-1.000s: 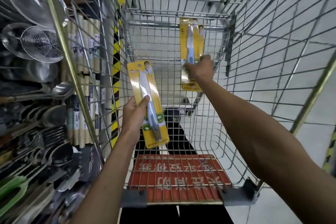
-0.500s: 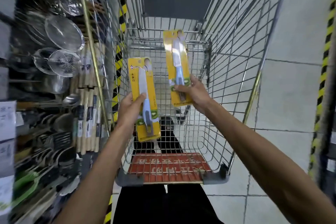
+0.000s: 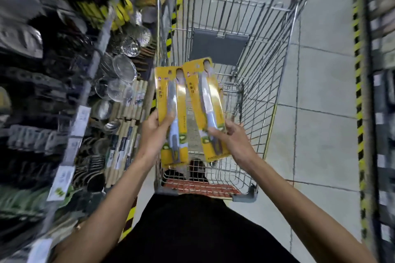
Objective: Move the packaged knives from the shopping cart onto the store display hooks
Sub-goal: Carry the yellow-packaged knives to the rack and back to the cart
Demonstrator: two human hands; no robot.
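Observation:
I hold two packaged knives on yellow cards above the wire shopping cart (image 3: 265,100). My left hand (image 3: 152,134) grips the lower part of the left knife package (image 3: 171,100), which stands nearly upright. My right hand (image 3: 232,141) grips the lower end of the right knife package (image 3: 206,94), tilted slightly left so its top overlaps the other card. Each card shows a pale-handled knife under clear plastic. The display hooks are not clearly visible in the blurred shelving at left.
Shelves of kitchen utensils (image 3: 89,113), with metal strainers (image 3: 124,70) and wooden-handled tools, run along the left. The cart has a red child-seat flap (image 3: 203,187) near me. Tiled floor (image 3: 320,113) lies to the right, edged by yellow-black tape and another shelf (image 3: 382,113).
Both hands have lifted the knife packages up out of the cart and brought them close together. The view has pulled back and swung, with the cart lower and farther away.

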